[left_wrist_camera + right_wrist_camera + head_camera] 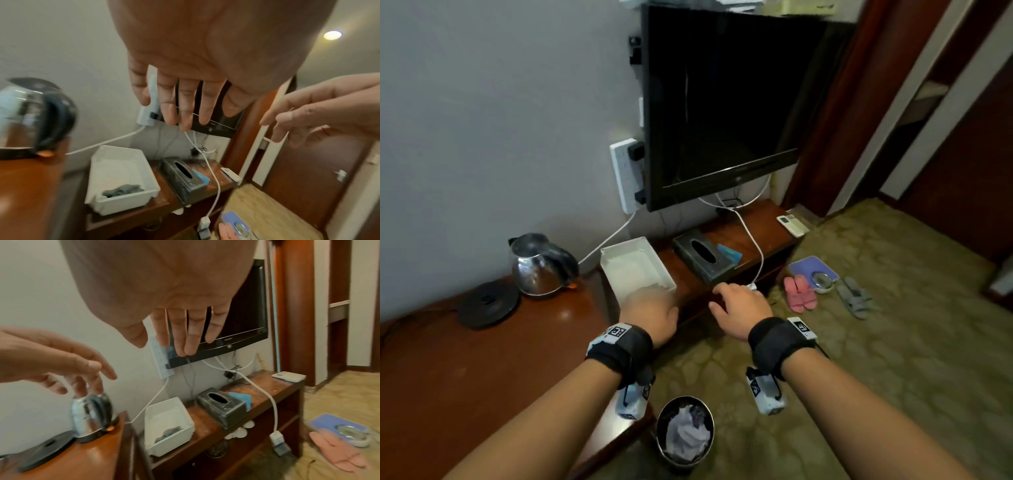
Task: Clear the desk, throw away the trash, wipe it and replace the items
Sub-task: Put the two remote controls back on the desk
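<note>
Both my hands are open and hold nothing. My left hand (654, 310) hovers over the near end of a white tray (635, 263) on the low wooden table (774, 236). A grey cloth (123, 189) lies in the tray. My right hand (738, 303) hovers past the table's front edge, near a dark tissue box (703, 257) and the hanging white cable plug (276, 437). A blue card (729, 254) lies beside the box, and a white remote (792, 224) at the far end. A steel kettle (541, 263) and its black base (489, 303) stand on the higher desk (482, 377).
A bin (685, 431) holding crumpled paper stands on the carpet below my wrists. A television (722, 102) and a power strip (625, 174) hang on the wall. Pink slippers (799, 293), a purple scale (813, 272) and grey slippers (854, 296) lie on the floor to the right.
</note>
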Demonstrator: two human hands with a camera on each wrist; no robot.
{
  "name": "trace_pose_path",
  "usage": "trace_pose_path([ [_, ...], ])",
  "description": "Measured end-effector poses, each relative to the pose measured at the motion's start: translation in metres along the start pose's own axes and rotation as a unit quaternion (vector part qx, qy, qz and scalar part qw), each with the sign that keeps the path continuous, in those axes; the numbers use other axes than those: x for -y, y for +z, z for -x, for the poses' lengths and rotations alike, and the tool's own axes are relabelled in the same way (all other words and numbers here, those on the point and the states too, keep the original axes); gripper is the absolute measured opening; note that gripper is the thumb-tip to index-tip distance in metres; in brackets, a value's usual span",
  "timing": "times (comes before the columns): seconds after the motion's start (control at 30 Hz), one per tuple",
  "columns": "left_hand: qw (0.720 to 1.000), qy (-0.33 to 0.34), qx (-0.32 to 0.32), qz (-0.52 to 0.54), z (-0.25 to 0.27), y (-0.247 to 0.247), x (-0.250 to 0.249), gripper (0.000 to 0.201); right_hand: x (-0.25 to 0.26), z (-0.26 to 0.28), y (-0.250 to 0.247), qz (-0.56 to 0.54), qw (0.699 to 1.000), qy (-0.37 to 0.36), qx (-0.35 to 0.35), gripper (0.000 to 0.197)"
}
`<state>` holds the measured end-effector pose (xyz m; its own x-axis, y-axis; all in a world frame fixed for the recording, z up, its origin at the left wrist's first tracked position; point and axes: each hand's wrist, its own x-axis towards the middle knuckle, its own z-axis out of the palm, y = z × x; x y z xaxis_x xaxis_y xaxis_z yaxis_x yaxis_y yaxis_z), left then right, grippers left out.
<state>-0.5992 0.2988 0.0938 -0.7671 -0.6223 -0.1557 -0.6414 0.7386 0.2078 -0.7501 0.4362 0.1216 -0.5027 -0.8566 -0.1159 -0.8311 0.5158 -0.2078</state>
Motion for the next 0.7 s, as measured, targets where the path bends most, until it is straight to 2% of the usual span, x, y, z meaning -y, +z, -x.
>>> trace_pose_path([
  [0.13, 0.999, 0.042, 0.022, -0.020, -0.042, 0.006, -0.058, 0.041, -0.084, 0.002, -0.014, -0.008, 0.998, 0.058, -0.014, 0.042],
  [0.4, 0.991, 0.121, 0.050, -0.029, -0.162, 0.012, -0.193, 0.041, -0.233, -0.007, -0.052, -0.001, 0.983, 0.180, -0.031, 0.037],
  [0.57, 0.983, 0.171, 0.054, -0.038, -0.223, 0.011, -0.286, 0.039, -0.312, -0.022, -0.087, -0.016, 0.973, 0.221, -0.058, 0.031],
  [0.7, 0.981, 0.176, 0.072, -0.040, -0.265, 0.022, -0.336, 0.040, -0.371, -0.038, -0.093, -0.019, 0.971, 0.235, -0.047, 0.035],
])
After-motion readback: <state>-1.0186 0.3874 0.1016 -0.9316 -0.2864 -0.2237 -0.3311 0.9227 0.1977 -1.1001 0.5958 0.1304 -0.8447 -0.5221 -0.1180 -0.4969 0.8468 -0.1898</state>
